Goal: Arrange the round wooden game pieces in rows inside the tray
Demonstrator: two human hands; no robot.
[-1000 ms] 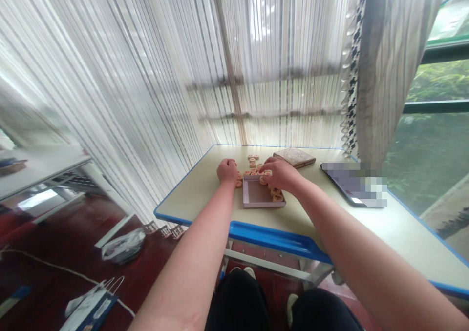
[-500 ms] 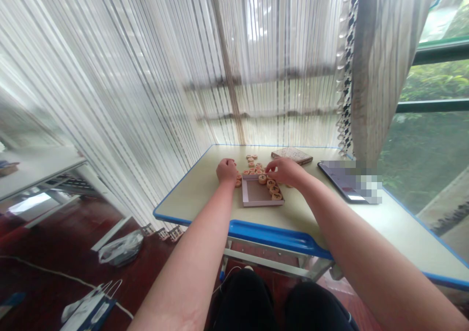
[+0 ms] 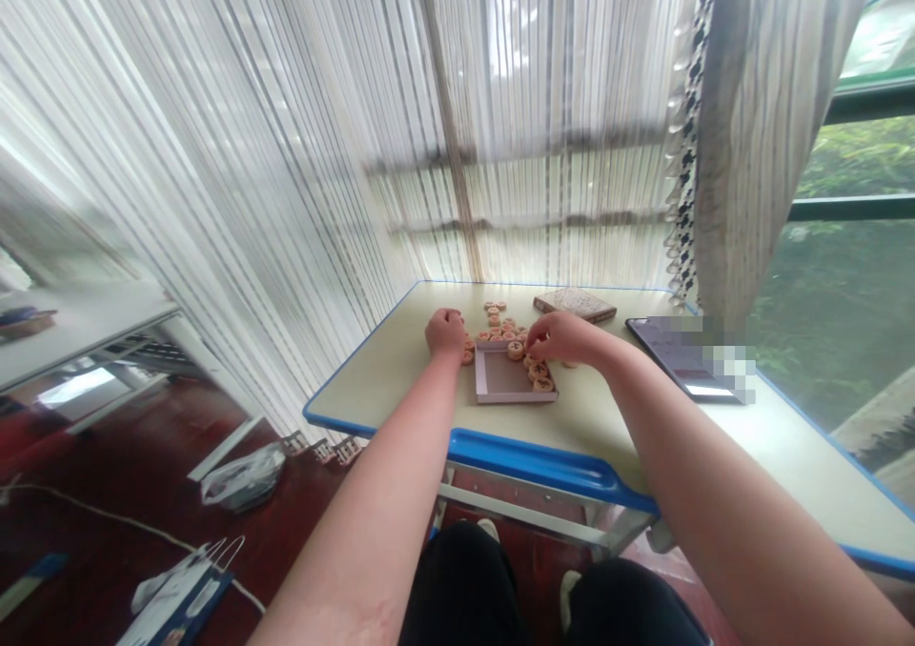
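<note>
A shallow open box (image 3: pixel 506 375) stands on the table, with several round wooden Chinese chess pieces (image 3: pixel 541 385) along its right side and one piece (image 3: pixel 516 350) by its back wall. My right hand (image 3: pixel 563 337) reaches over the box's back right corner, fingertips pinched on a Chinese chess piece that they mostly cover. Left of the box, my left hand (image 3: pixel 446 332) is curled closed; what its fingers hold, if anything, is hidden. Loose pieces (image 3: pixel 495 320) lie behind the box, and a few more (image 3: pixel 467 353) sit between it and my left hand.
A patterned flat box or lid (image 3: pixel 576 304) lies at the table's back. On the right rests a dark tablet (image 3: pixel 676 358), partly pixelated. The cream table (image 3: pixel 372 379) has a blue edge and a blue front tray (image 3: pixel 533 460). Striped curtains (image 3: pixel 321 151) hang behind.
My right hand has moved slightly forward and down over the box's right-hand pieces, covering one more of them. My left hand keeps its curled pose. The whole view has shifted a little.
</note>
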